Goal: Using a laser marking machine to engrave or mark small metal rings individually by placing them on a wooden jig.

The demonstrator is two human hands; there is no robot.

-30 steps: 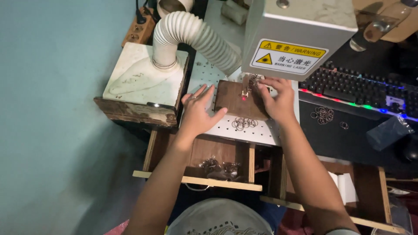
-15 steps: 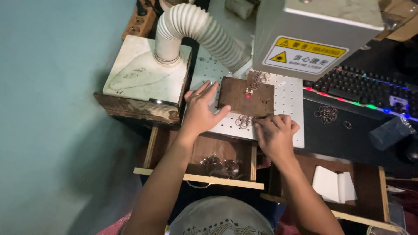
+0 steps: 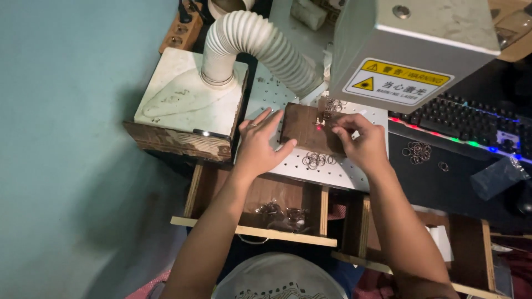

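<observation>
A dark wooden block (image 3: pixel 302 130) lies on a white perforated plate (image 3: pixel 338 176) under a grey laser head (image 3: pixel 413 39). A red light dot (image 3: pixel 318 128) shows on the block beside a small metal piece. My left hand (image 3: pixel 258 147) lies flat on the plate, fingers spread, thumb against the block's left edge. My right hand (image 3: pixel 364 144) is at the block's right side, its fingertips pinched together close to the red dot, apparently on a small ring. A pile of thin metal rings (image 3: pixel 317 160) lies on the plate in front of the block, and more rings (image 3: pixel 332 104) lie behind it.
A white ribbed hose (image 3: pixel 266 44) runs from a white box (image 3: pixel 185 99) on a wooden base to the block. A backlit keyboard (image 3: pixel 471 123) and loose rings (image 3: pixel 419 150) lie on a black mat at right. Below, an open wooden drawer (image 3: pixel 252 230) holds metal parts.
My right hand went from the block down to the ring pile in front, then came back up to the red dot. My left hand stayed against the block.
</observation>
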